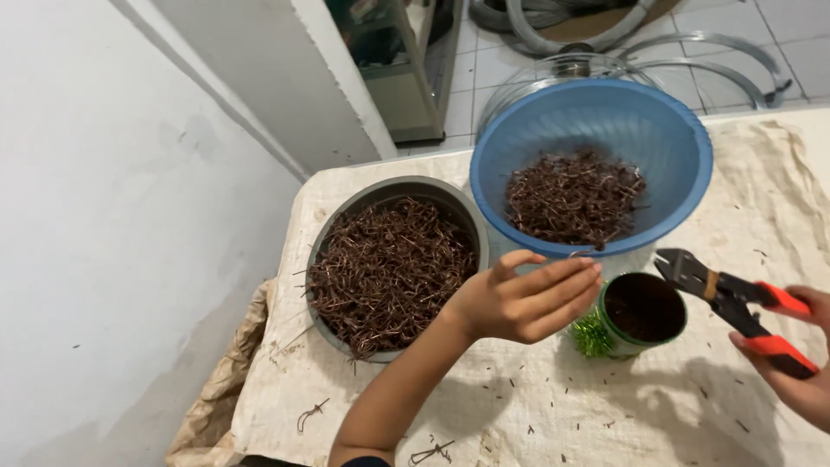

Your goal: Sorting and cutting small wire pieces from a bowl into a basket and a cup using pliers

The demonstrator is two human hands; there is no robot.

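Red-handled cutters (735, 303) are gripped by right hand (800, 363); left hand (527, 298), fingers (575, 277) loosely extended, empty, is held at blue bowl (519, 147) rim beside green can (640, 333).

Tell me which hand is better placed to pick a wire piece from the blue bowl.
Left. The left hand is free and hovers at the blue bowl rim, fingers near the wire pieces. The right hand grips the orange-handled cutters.

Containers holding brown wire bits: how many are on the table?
3: a grey metal bowl at left, a blue plastic bowl behind, a small green can by the left hand.
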